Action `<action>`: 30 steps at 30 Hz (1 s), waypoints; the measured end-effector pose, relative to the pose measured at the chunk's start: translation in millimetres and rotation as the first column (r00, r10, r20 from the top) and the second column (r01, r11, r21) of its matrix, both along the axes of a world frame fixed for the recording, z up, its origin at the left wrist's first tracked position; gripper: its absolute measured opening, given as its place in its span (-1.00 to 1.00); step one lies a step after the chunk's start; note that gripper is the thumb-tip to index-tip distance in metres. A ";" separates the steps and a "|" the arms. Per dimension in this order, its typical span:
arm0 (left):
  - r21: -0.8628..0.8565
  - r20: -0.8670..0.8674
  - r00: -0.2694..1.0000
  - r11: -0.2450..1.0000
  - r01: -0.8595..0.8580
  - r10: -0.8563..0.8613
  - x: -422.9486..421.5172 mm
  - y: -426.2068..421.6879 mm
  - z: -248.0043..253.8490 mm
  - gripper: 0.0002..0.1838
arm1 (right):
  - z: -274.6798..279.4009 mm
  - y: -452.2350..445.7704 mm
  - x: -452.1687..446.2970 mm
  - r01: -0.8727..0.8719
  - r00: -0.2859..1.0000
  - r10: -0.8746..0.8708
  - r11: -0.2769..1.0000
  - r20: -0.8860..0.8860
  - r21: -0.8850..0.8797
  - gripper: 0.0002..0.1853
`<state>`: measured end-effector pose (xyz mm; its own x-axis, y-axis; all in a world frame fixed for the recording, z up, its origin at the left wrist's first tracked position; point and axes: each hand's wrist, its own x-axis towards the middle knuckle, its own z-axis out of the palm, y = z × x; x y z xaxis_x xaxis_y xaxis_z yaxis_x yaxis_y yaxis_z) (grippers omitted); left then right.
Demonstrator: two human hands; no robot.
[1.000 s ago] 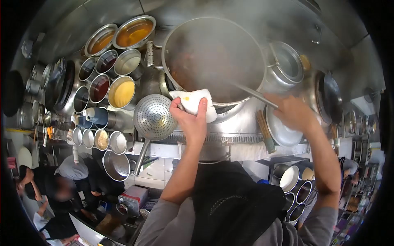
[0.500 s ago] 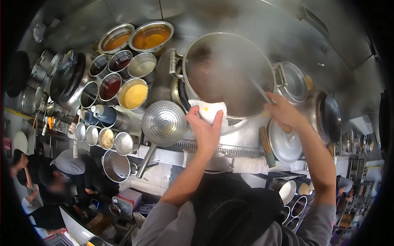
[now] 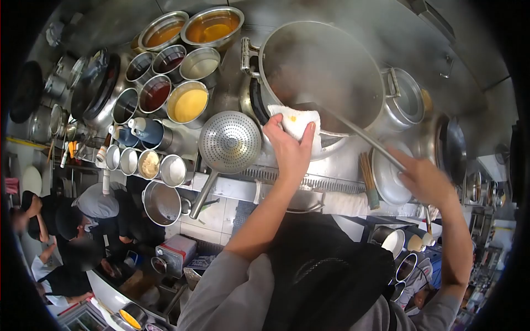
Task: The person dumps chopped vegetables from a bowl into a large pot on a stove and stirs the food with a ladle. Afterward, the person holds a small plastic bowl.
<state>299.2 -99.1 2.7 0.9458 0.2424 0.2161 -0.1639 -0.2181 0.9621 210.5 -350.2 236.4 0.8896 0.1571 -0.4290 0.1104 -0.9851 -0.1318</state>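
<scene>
A big steaming stockpot (image 3: 264, 66) stands on the stove, its dark contents blurred by steam. My left hand (image 3: 290, 144) is closed on a folded white cloth (image 3: 301, 120) with a small yellow stain, held against the pot's near rim. My right hand (image 3: 428, 179), somewhat blurred, is wrapped round a long-handled metal utensil (image 3: 369, 139). Its shaft slants over the near rim into the pot. The head of the utensil is dark and partly lost in steam, so its shape is unclear. A perforated strainer (image 3: 229, 142) lies left of my left hand.
Steel containers of sauces, among them a yellow one (image 3: 187, 103), crowd the left side. Two bowls of amber liquid, one a wide bowl (image 3: 212, 27), stand behind them. A lid (image 3: 391, 171) and a bamboo brush (image 3: 369, 179) lie at the right. Other people (image 3: 99, 201) are at lower left.
My right hand has moved right and towards me, drawing the utensil's shaft further out over the near rim. The left hand still holds the cloth at the pot. The view has shifted slightly.
</scene>
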 end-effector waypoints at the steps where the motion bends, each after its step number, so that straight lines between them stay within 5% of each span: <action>1: -0.002 -0.004 1.000 1.000 0.003 -0.003 -0.7 0.0 -0.7 -0.14 | 18.6 1.0 -4.2 0.003 1.000 -0.003 1.000 -0.004 -0.002 -0.20; 4: -0.028 0.009 1.000 1.000 0.004 -0.003 1.3 -1.2 -2.4 -0.14 | 55.2 -0.4 -15.7 0.308 0.951 -0.307 0.951 -0.037 0.026 -0.31; 7: -0.016 0.005 1.000 1.000 0.008 -0.008 0.3 -1.9 -3.2 -0.14 | 30.2 -21.0 -20.2 0.209 0.956 -0.225 0.973 0.187 0.100 -0.31; 9: -0.047 -0.042 0.999 0.999 0.008 -0.010 -0.1 -1.5 -0.5 -0.15 | 13.3 -13.4 -3.1 0.275 0.943 -0.290 0.955 0.164 0.113 -0.33; 11: -0.038 -0.034 0.999 0.999 0.006 -0.007 -0.4 -0.6 1.8 -0.15 | -9.9 -4.0 18.5 0.524 0.826 -0.561 0.801 0.055 0.291 -0.34; 17: 0.026 -0.033 0.999 1.000 0.000 0.001 -1.2 1.9 5.5 -0.13 | -66.5 3.8 103.4 0.657 0.751 -0.585 0.620 -0.306 0.428 -0.26; 21: 0.017 -0.027 1.000 1.000 0.001 -0.001 -0.4 0.8 0.6 -0.12 | -87.1 39.9 141.5 0.546 0.837 -0.420 0.685 -0.351 0.482 -0.23; 23: 0.025 -0.016 1.000 0.999 -0.021 0.021 1.2 1.5 0.4 -0.12 | -60.9 70.8 138.9 0.367 0.907 -0.252 0.865 -0.338 0.341 -0.24; 27: 0.021 0.022 1.000 1.000 -0.015 0.015 -1.6 0.5 2.2 -0.13 | -27.7 67.8 108.7 0.275 0.887 -0.166 0.940 -0.432 0.202 -0.20; 29: 0.068 0.056 0.998 0.997 -0.024 0.021 -1.4 1.3 1.9 -0.14 | -29.7 46.3 81.5 0.271 0.898 -0.190 0.949 -0.397 0.158 -0.16; 30: 0.068 0.059 0.998 0.997 -0.024 0.020 -0.9 1.1 1.7 -0.14 | -39.8 22.3 67.5 0.082 0.969 -0.039 0.983 -0.246 0.165 -0.15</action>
<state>298.3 -98.1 4.5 0.9258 0.2460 0.2872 -0.2133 -0.2873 0.9338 278.0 -327.9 196.6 0.7736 0.1968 -0.6023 -0.0046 -0.9488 -0.3159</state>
